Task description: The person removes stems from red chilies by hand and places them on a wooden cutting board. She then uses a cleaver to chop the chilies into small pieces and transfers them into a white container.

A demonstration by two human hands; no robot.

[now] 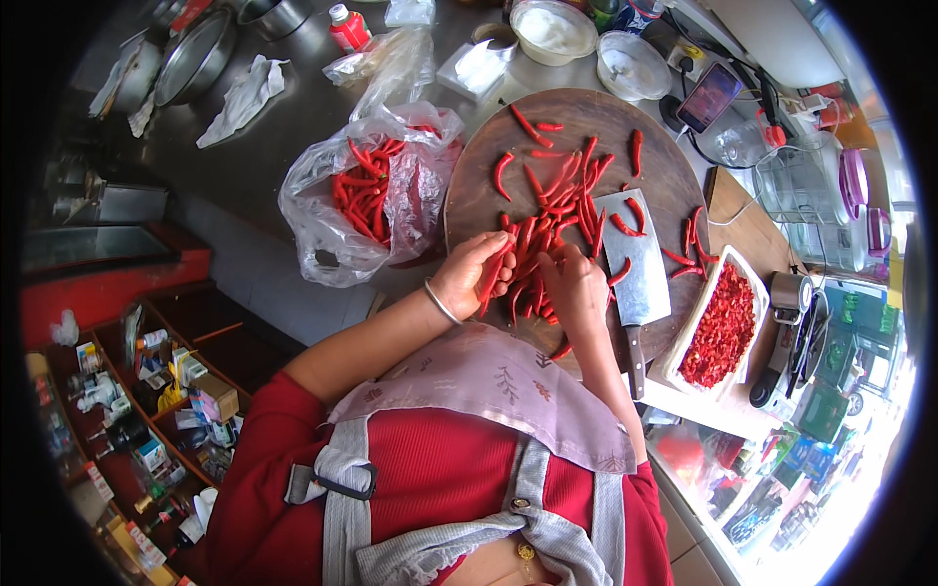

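Observation:
My left hand (476, 271) is closed around several red chili peppers at the near left edge of a round wooden chopping board (476, 190). Beside it, my right hand (574, 286) reaches down into the pile of red chilies (542, 238); its fingertips are partly hidden, so whether it grips one is unclear. A cleaver (636, 275) lies flat on the board to the right of that hand, handle towards me, with a few chilies on its blade. More whole chilies (360, 194) fill an open clear plastic bag (308, 220) left of the board.
Chopped red chili (722, 329) fills a white rectangular tub (678, 366) at the board's right. Behind the board stand two white bowls (553, 33) (634, 66), a tissue pack (476, 69) and a propped phone (709, 97). A cloth (245, 99) and a metal pan (194, 58) lie at far left.

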